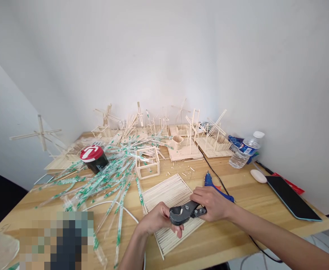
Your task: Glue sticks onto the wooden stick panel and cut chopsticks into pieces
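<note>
My right hand [211, 202] is wrapped round the handles of black pruning shears [181, 213], whose curved jaws point left. A short pale bit of stick shows within the jaws. Beside the jaws, my left hand [156, 219] is closed, its fingertips behind and below the tool; what they pinch is hidden. Both hands are over a flat panel of thin wooden sticks [167, 191] laid side by side. A blue glue gun [209, 180] lies just beyond my right hand, partly covered by it. Behind the panel stands an open box frame of sticks [148, 174].
Green-printed plastic wrappers [97, 191] spread across the left, around a black cup with a red lid [94, 157]. Several stick models, including a windmill-like one [192, 131], line the back. At right are a water bottle [245, 150], a white oval object [258, 176] and a phone [292, 197].
</note>
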Available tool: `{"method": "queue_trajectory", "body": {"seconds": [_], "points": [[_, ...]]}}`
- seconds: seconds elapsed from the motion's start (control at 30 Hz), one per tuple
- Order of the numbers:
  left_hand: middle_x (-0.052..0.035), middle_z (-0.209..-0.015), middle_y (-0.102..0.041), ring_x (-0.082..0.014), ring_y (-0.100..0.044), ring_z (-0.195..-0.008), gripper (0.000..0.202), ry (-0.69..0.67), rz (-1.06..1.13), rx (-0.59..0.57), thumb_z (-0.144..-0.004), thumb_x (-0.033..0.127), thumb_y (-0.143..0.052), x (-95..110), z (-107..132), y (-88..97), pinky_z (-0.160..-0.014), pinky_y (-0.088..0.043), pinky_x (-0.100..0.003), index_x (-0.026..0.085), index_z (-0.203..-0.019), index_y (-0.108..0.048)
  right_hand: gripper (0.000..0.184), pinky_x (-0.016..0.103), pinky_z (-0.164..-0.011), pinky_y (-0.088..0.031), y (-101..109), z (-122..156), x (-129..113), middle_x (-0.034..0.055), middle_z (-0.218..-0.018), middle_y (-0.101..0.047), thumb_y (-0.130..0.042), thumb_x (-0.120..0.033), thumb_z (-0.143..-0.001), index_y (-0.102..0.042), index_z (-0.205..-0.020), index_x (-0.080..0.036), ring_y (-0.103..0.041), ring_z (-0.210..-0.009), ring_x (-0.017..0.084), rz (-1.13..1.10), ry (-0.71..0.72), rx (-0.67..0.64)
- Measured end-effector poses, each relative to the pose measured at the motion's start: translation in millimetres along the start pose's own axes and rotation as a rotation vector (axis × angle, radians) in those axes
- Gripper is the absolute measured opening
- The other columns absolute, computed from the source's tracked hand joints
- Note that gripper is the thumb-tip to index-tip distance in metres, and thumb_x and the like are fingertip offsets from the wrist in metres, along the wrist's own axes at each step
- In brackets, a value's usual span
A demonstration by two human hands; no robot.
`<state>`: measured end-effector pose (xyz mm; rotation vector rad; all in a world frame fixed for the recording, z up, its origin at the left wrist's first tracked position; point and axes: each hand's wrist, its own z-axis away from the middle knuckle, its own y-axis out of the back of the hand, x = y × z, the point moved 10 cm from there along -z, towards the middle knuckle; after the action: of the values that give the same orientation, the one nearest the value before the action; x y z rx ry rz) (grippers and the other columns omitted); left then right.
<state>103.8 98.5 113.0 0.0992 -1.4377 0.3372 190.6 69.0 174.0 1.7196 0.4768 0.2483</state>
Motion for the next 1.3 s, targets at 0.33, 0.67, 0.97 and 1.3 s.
{"method": "queue_trajectory", "body": {"seconds": [0.33, 0.67, 0.97, 1.3], "points": [[-0.0078, -0.060, -0.069, -0.0181, -0.063, -0.054, 0.042, 0.049, 0.095, 0.048, -0.056, 0.054, -0.079, -5.6, -0.7, 4.6, -0.060, -0.048, -0.027, 0.015, -0.068, -0.073, 0.008, 0.028, -0.056, -0.039, -10.0, -2.5, 8.3, 0.0044, -0.070, -0.067, -0.059, -0.024, -0.072, -0.062, -0.078, -0.019, -0.061, -0.066, 0.019, 0.007, -0.037, -0.007], [-0.0060, -0.057, -0.067, -0.0153, -0.060, -0.052, 0.039, 0.047, 0.192, 0.081, -0.054, 0.048, -0.083, -14.5, -4.0, 6.4, -0.056, -0.046, -0.025, 0.012, -0.067, -0.071, 0.017, 0.030, -0.060, -0.040, -1.4, -0.6, 20.4, 0.0054, -0.075, -0.067, -0.062, -0.034, -0.063, -0.057, -0.071, -0.020, -0.061, -0.065, 0.021, 0.023, -0.222, -0.044], [-0.0052, -0.060, -0.066, -0.0155, -0.062, -0.052, 0.036, 0.049, 0.240, -0.012, -0.054, 0.043, -0.085, -24.3, -11.8, -15.9, -0.057, -0.049, -0.026, 0.012, -0.065, -0.070, 0.019, 0.034, -0.068, -0.039, -10.8, 11.7, 18.8, 0.0066, -0.080, -0.069, -0.059, -0.033, -0.063, -0.058, -0.077, -0.019, -0.063, -0.075, 0.026, 0.014, -0.225, -0.206], [-0.0035, -0.064, -0.069, -0.0094, -0.059, -0.058, 0.032, -0.098, 0.217, 0.344, -0.064, 0.046, -0.079, -7.4, -9.7, 25.5, -0.059, -0.046, -0.019, 0.015, -0.069, -0.073, 0.019, 0.032, -0.062, -0.036, 12.7, 16.5, 41.6, 0.0031, -0.071, -0.067, -0.060, -0.041, -0.072, -0.057, -0.073, -0.022, -0.061, -0.066, 0.022, 0.081, -0.356, 0.073]]}}
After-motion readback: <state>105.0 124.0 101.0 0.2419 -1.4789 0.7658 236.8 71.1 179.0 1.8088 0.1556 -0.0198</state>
